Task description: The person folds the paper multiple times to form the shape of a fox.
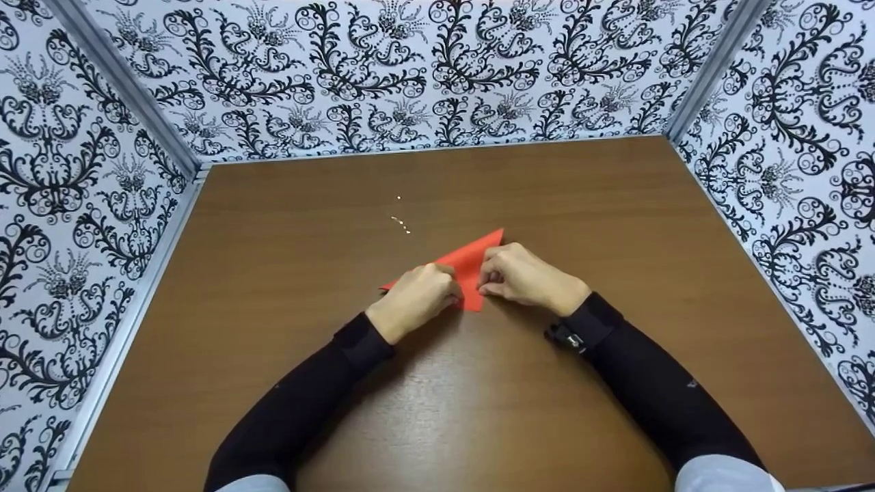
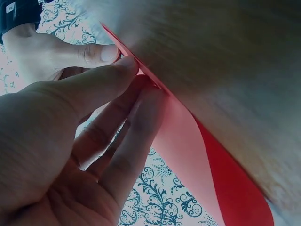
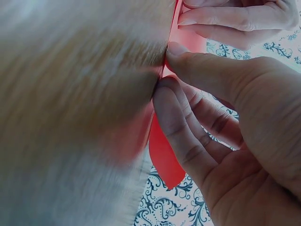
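Note:
A sheet of red paper (image 1: 470, 263), folded over with pointed corners, lies on the brown table between the two hands. My left hand (image 1: 418, 295) covers its left part and pinches its near edge between thumb and fingers. On the right side, my right hand (image 1: 525, 277) pinches the same sheet, its fingertips close to the left hand's. In the left wrist view one layer of the paper (image 2: 181, 136) bows up from the layer beneath. The right wrist view shows thumb and forefinger of the right hand (image 3: 254, 103) on the paper's edge, with a red flap (image 3: 163, 155) below.
The brown wooden table (image 1: 287, 219) extends around the paper. Patterned black-and-white walls (image 1: 424, 75) with metal frame posts (image 1: 137, 96) enclose its back and sides. Small bright specks (image 1: 400, 222) show on the tabletop beyond the paper.

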